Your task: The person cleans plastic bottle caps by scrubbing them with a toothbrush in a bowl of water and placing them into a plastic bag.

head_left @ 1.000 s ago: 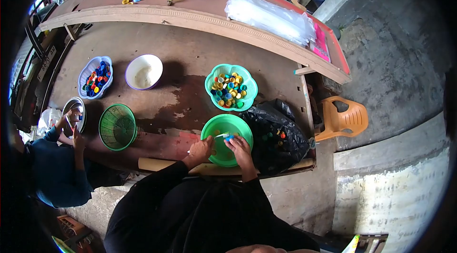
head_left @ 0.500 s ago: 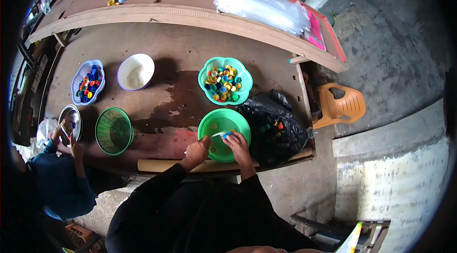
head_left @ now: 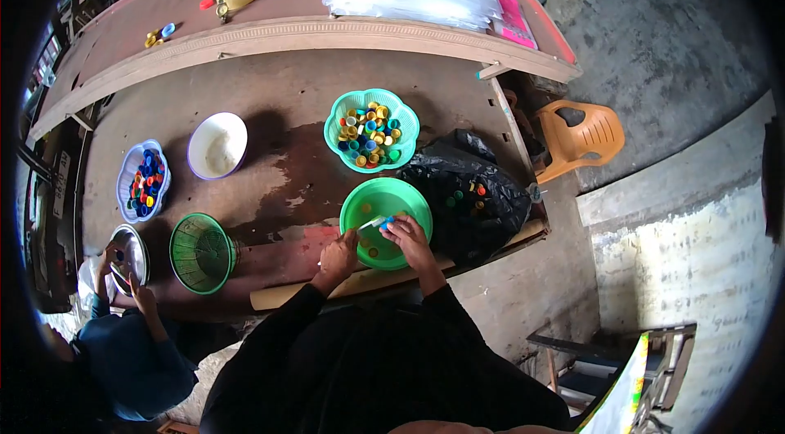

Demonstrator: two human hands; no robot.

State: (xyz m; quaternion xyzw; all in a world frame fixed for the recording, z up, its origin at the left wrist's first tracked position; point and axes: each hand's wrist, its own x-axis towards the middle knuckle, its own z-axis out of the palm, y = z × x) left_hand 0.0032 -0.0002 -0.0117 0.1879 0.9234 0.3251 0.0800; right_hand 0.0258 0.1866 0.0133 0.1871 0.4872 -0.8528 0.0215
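My left hand (head_left: 338, 258) is closed on a slim white brush (head_left: 370, 223), which looks like a toothbrush. Its head points toward a blue bottle cap (head_left: 386, 224) pinched in the fingers of my right hand (head_left: 411, 239). Both hands are over a green basin (head_left: 349, 207) that appears to hold water, with a few yellowish caps lying in it. Behind the basin stands a scalloped turquoise basket (head_left: 331, 138) of mixed bottle caps. To its right lies a black plastic bag (head_left: 503, 209) with several caps on it.
At left, a co-worker's hands (head_left: 141, 293) are at a metal bowl (head_left: 123, 238). Nearby stand a green basket (head_left: 181, 230), a white bowl (head_left: 199, 140) and a lavender basket (head_left: 124, 189) of caps. A raised shelf (head_left: 278, 35) bears tape and plastic bags; an orange chair (head_left: 601, 133) stands right.
The view has turned slightly, so the table's contents appear shifted. My hands stay over the green basin, with the brush and the blue cap still held close together.
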